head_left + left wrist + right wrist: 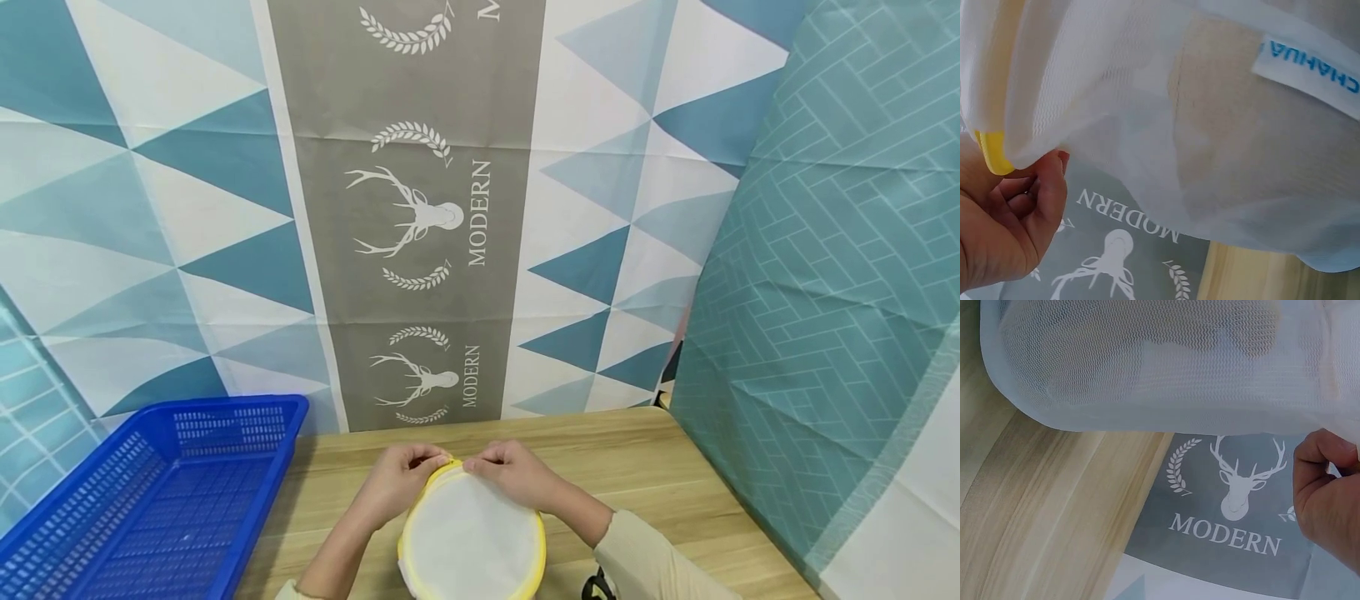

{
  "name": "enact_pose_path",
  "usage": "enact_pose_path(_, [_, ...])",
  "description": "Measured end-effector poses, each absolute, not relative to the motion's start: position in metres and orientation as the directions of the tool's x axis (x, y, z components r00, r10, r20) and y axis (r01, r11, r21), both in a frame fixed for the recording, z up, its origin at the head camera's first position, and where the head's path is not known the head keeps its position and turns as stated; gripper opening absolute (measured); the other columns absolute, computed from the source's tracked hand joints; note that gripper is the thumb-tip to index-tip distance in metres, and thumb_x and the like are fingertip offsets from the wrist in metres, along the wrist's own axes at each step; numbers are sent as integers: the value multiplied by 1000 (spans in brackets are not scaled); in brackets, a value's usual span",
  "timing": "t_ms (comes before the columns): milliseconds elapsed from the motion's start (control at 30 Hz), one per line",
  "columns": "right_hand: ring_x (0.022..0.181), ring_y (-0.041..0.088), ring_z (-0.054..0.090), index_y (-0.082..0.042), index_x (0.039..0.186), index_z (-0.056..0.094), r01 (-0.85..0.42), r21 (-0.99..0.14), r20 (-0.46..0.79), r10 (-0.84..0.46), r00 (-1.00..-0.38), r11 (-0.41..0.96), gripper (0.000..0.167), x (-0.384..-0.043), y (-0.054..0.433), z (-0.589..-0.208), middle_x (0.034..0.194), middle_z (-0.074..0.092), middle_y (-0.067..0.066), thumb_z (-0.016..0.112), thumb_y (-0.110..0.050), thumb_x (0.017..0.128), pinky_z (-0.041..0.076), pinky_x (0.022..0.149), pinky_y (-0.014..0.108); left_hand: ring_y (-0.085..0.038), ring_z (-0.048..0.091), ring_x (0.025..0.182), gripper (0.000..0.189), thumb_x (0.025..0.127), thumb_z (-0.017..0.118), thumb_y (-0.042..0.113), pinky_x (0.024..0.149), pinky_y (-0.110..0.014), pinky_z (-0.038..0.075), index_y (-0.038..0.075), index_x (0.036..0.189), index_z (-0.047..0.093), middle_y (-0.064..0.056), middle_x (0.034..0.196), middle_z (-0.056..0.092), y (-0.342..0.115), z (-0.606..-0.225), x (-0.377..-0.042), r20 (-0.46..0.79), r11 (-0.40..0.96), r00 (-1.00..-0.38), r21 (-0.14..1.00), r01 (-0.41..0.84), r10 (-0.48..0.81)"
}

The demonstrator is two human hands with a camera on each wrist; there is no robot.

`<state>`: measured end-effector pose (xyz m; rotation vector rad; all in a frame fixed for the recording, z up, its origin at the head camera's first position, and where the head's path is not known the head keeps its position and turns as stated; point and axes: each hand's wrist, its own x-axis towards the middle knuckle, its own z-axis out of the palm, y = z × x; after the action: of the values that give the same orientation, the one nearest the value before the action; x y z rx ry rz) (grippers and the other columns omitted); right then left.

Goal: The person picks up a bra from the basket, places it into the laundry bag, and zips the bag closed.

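A round-topped white mesh laundry bag (474, 533) with yellow trim stands upright before me on the wooden table. At the far side of its rim, my left hand (397, 482) pinches the yellow edge between thumb and curled fingers. Close beside it, my right hand (519, 477) pinches the same rim a little to the right. A white label (1310, 72) with blue lettering sits on the bag's side in the left wrist view. Through the mesh wall (1147, 381) in the right wrist view, brownish shapes show faintly.
To the left is a blue plastic basket (281, 467) with slotted walls. Patterned cloth (420, 250) hangs behind the wooden table (675, 492), and a teal sheet (817, 317) hangs along the right side. A small black object (597, 586) lies by the right sleeve.
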<state>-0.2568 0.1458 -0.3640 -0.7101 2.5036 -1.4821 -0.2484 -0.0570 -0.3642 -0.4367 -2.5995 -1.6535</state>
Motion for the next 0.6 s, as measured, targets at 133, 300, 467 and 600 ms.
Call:
enact_pose_path(133, [73, 11, 56, -4, 96, 73, -298, -870, 100, -451, -887, 393, 31, -255, 147, -361, 94, 63, 8, 54, -29, 95, 50, 52, 22, -10, 60, 73, 19, 91, 60, 18, 60, -22, 50, 3, 96, 71, -7, 91, 70, -56, -359, -248, 172, 388, -956, 886, 256, 239])
enact_pose_path(300, [74, 10, 59, -1, 104, 70, -277, -882, 87, -446, -891, 381, 31, -250, 149, -354, 104, 63, 12, 52, -26, 96, 52, 57, 23, -10, 59, 71, 17, 91, 60, 17, 60, -24, 50, 3, 93, 71, -5, 86, 69, -54, -352, -248, 165, 418, -955, 871, 259, 246])
enact_pose_path(467, [75, 11, 62, -1, 110, 67, -274, -879, 72, -461, -885, 389, 33, -246, 151, -347, 112, 62, 15, 50, -26, 97, 53, 60, 26, -10, 57, 70, 17, 90, 62, 20, 61, -26, 49, 6, 92, 71, -2, 83, 69, -51, -349, -249, 157, 453, -960, 856, 249, 230])
enact_pose_path(600, [70, 10, 62, -5, 109, 67, -256, -874, 27, -485, -874, 414, 34, -249, 150, -346, 104, 67, 11, 48, -31, 98, 53, 59, 26, -10, 56, 68, 17, 90, 62, 20, 59, -25, 48, 7, 91, 71, -2, 81, 68, -49, -351, -252, 167, 452, -955, 852, 265, 246])
